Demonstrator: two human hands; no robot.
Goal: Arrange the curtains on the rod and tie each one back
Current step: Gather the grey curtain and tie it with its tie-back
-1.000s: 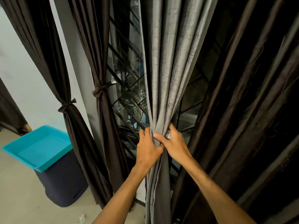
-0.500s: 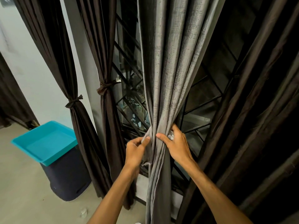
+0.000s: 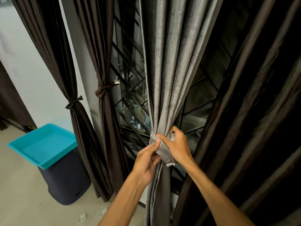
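A grey curtain (image 3: 169, 66) hangs in the middle, gathered into a bunch at waist height. A grey tie-back strip (image 3: 160, 149) wraps round the bunch, its frayed end hanging loose. My left hand (image 3: 146, 159) pinches the strip between thumb and fingers. My right hand (image 3: 176, 144) grips the gathered curtain and the strip from the right. To the left, two dark brown curtains (image 3: 48, 51) (image 3: 97, 46) hang tied with knotted bands (image 3: 73, 102) (image 3: 102, 89). A loose dark brown curtain (image 3: 252, 111) fills the right side.
A window with a black metal grille (image 3: 130, 101) lies behind the curtains. A turquoise tray (image 3: 42, 145) rests on a dark stool (image 3: 65, 181) at the lower left. Small bits of debris (image 3: 84, 217) lie on the floor.
My left hand let go of the bunch, moved left and down, and now pulls the grey strip across the front of the curtain. My right hand keeps holding the bunch.
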